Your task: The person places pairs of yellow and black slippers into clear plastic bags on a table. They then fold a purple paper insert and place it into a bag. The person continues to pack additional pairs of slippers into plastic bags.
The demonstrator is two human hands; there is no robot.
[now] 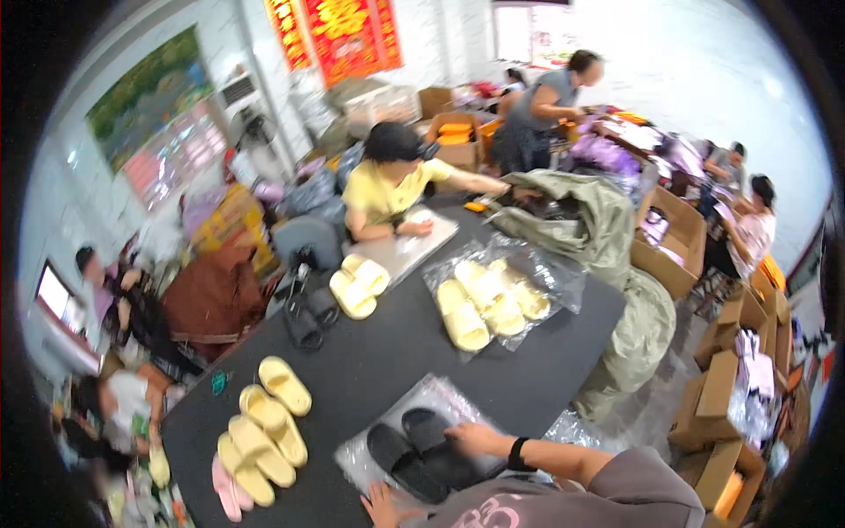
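A pair of black slippers point(410, 457) lies side by side on a stack of clear plastic bags point(359, 455) near the front edge of the dark table. My right hand point(472, 438) reaches in from the right, its fingers closed on the upper part of the right-hand black slipper; part of this hand is blurred. At the near corner of the bags, my left hand point(384, 507) rests with its fingers spread and holds nothing. Left of the bags, several pale yellow slippers point(264, 449) stand in a row, with a pink pair point(231, 489) beside them.
Pale yellow slippers on clear bags point(493, 304) lie at the table's far side. Across the dark table point(370, 370), a person in yellow point(387, 194) reaches toward a green-grey sack point(563, 211). More black slippers point(310, 310) lie nearby. Cardboard boxes point(717, 396) line the right.
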